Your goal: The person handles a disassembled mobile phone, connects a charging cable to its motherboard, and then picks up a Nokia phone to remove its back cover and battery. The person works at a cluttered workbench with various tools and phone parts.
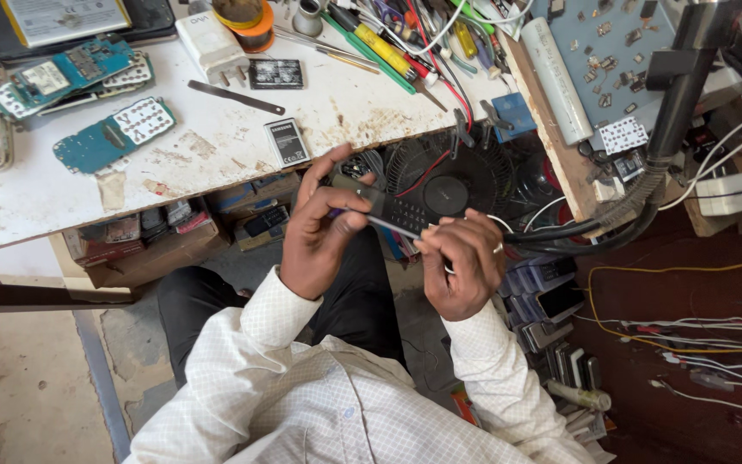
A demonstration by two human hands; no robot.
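Observation:
A small black keypad phone is held over my lap between both hands. My left hand grips its upper end, thumb and fingers wrapped around the body. My right hand pinches a thin metal tool whose tip lies along the phone's lower edge. A ring shows on a right finger. Both sleeves are white with a fine check.
A stained white workbench carries teal circuit boards, a phone battery, a white charger and screwdrivers. A black fan sits behind the hands. A black hose, cables and stacked phones crowd the right.

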